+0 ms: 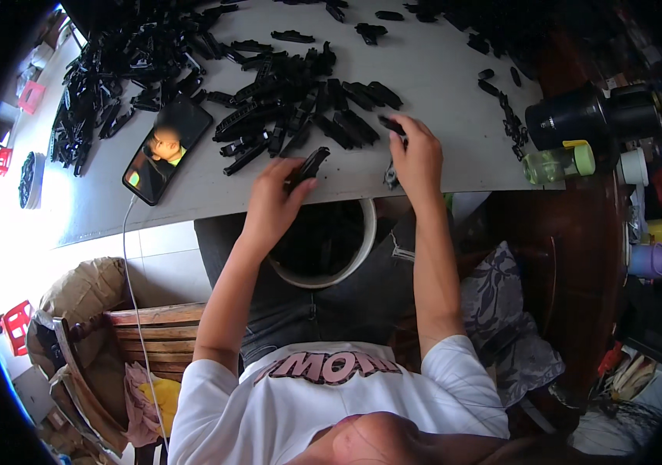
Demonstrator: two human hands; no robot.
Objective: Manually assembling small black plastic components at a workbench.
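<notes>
My left hand is closed round a long, narrow black plastic piece, tilted up above the near edge of the table. To its right, my right hand pinches a small dark piece between thumb and fingers; its exact kind is hard to make out. Beside the right wrist lies a small grey metallic object, partly hidden. Just beyond both hands spreads a pile of similar black plastic pieces, some with toothed edges.
A plugged-in phone lies left of the pile, its cable hanging over the edge. More black pieces heap at the far left. A white-rimmed bucket sits between my legs. At right stand a green bottle and a black flask.
</notes>
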